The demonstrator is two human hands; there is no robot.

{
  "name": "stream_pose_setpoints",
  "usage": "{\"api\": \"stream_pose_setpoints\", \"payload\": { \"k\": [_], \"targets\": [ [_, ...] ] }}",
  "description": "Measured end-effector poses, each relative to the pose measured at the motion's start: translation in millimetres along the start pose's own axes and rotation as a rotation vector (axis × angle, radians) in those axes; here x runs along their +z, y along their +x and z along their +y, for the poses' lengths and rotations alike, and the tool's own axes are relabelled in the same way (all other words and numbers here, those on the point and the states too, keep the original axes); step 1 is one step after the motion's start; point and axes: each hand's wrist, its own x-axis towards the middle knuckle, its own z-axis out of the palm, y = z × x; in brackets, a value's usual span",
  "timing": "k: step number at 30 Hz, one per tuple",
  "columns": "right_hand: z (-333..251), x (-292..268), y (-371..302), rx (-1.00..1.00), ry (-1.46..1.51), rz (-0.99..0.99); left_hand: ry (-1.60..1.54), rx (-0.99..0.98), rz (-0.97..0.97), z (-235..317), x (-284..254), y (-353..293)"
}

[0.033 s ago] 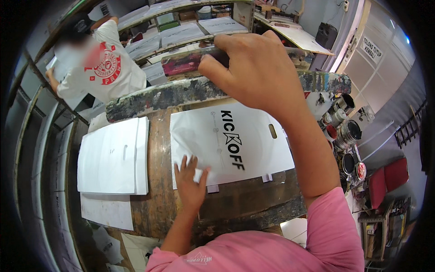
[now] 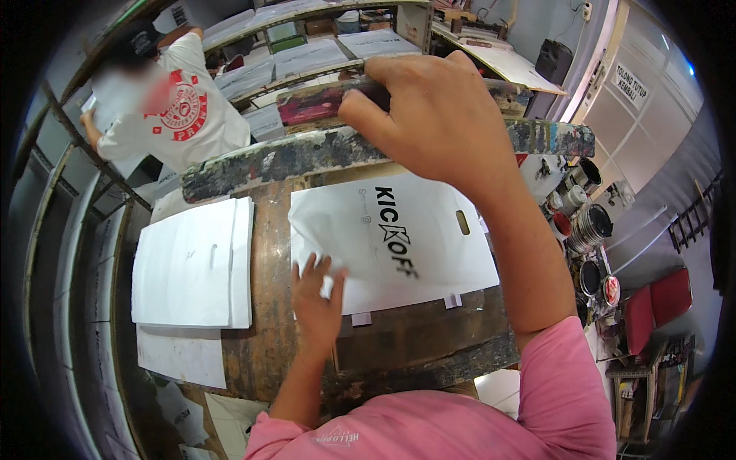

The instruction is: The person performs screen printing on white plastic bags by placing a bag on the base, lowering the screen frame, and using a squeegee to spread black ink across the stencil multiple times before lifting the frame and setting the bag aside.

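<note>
While my raised right hand [image 2: 437, 115] curls round the inky bar [image 2: 310, 105], my left hand [image 2: 318, 295], unclenched, spreads its fingers over the bag's [image 2: 395, 230] near-left corner on the counter [image 2: 270, 261].

Glossy plastic bag [image 2: 437, 238], rough wooden table [image 2: 271, 261]

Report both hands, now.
Left hand: open, at the printed bag; contact unclear.
Right hand: closed, holding the upper stained bar; grip partly hidden.
</note>
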Motion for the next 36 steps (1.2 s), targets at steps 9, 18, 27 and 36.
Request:
{"api": "stream_pose_setpoints", "payload": {
  "k": [9,18,27,36],
  "targets": [
    [-8,-5,-8,0.033,-0.017,-0.033,-0.217,-0.25,0.365,-20,-53,-10],
    [-20,-9,-22,0.05,0.018,-0.075,-0.036,-0.417,0.475,-171,-196,-24],
    [-30,-12,-30,0.079,-0.048,-0.111,-0.038,-0.344,0.443,-339,-323,-6],
    [-32,-15,-35,0.086,-0.039,-0.14,0.671,-0.215,0.32,-255,-310,61]
  ]
}}
